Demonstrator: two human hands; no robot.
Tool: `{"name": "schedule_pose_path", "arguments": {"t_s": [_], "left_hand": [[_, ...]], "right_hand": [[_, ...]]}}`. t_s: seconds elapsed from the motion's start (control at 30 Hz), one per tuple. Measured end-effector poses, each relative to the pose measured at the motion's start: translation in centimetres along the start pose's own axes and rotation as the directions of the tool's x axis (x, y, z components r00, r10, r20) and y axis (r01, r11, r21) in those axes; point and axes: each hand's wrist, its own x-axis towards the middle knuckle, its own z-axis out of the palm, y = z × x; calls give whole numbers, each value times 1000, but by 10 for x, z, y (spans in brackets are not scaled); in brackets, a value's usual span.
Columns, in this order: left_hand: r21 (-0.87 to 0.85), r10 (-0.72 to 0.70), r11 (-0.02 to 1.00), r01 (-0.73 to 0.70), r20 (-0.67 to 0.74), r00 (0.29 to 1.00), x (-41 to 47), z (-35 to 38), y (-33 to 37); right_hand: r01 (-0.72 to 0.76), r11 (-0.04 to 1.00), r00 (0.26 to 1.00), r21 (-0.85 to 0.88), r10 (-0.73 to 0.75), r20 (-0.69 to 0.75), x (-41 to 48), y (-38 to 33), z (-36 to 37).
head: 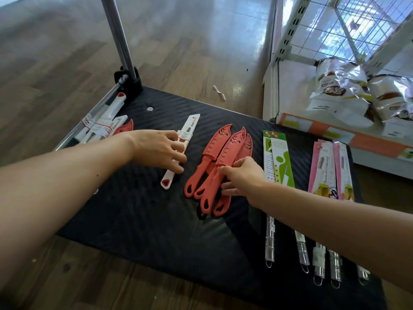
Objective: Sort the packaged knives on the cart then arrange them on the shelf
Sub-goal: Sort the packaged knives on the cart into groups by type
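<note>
Shows left hand (156,148) curled over a white knife (188,130) and right hand (243,175) pinching the red knives (214,148), apparently to keep like kinds grouped on the cart (145,220) beside the shelf (292,86).

The single wide-angle head view looks forward and steeply down, close above the cart (145,220).

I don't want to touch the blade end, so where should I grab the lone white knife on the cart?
Take the white knife by its bare handle, the lower-left end with the red triangular hole, coming from above on the near side. The sheath covers the far end, and the left hand holds its middle.
</note>
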Motion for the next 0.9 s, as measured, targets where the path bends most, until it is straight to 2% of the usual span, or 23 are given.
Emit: {"name": "schedule_pose_path", "arguments": {"t_s": [0.13,0.23,0.4,0.5,0.57,0.6,0.63,0.7,0.8,0.9], "left_hand": [[-27,-55,998,55,-15,998,0,-2,0],[-31,-119,993,118,-27,993,1,-4,0],[-58,-228,972,226,-37,973,-3,-5,3],[-80,-327,943,322,-50,944,-12,-7,6],[-70,-446,893,445,1,895,-16,-12,9],[-67,-532,843,533,32,846,-18,-13,11],[-65,-638,764,642,70,767,-19,-15,13],[-39,-812,559,829,176,556,-26,-12,18],[-65,-916,301,951,260,307,-42,-12,25],[-114,-928,96,989,349,130,-60,-11,32]], "right_hand": [[99,985,993,-139,-106,-46,-1,-3,3],[186,968,980,-170,-195,-34,-1,-10,8],[239,944,969,-228,-245,-2,0,-18,18],[269,923,961,-277,-276,16,1,-20,28],[295,909,954,-295,-296,44,2,-24,37],[312,898,949,-309,-308,63,2,-27,42],[333,885,942,-326,-324,83,3,-30,48],[388,848,921,-361,-366,132,5,-38,61],[521,720,853,-458,-461,247,9,-50,81],[639,522,762,-564,-530,373,12,-67,102]]}}
